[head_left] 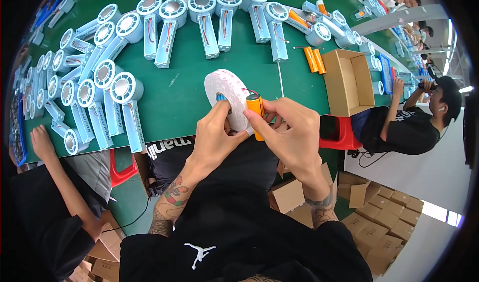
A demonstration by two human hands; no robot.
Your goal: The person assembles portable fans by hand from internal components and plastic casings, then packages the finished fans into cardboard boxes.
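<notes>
Over the near edge of the green table (174, 97), my left hand (212, 137) grips a wide roll of white tape (222, 80) with pink print, its fingers hooked into the core. A bit of blue shows inside that core. My right hand (297, 132) pinches an orange cylindrical battery (255, 110) between thumb and fingers, held upright against the roll's right side. Thin red and black wires come off the battery's top. Whether the tape's loose end touches the battery is hidden by my fingers.
Light blue fan housings (172, 12) with wires in their handles line the back and left. Orange batteries (312, 60) lie beside an open cardboard box (344, 80). Co-workers sit left and right, near red stools (339, 135). Cartons (384, 222) stack behind on the right.
</notes>
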